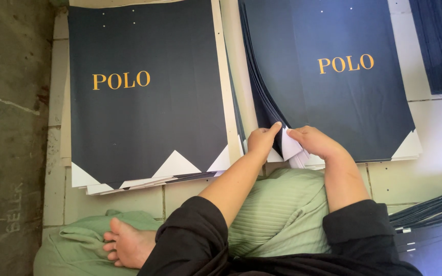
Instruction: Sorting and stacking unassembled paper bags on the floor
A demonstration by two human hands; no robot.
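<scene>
The right stack of dark sheets [328,87], long axis running away from the person beside a second stack [144,97], has its near corner pinched by the left hand [263,139] and right hand [313,142].

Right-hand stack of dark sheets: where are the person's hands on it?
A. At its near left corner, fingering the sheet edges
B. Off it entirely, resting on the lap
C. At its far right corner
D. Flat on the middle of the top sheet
A. The left hand and right hand meet at the near left corner of the right stack, fingers pinching the white sheet corners there; the left stack lies untouched.
</scene>
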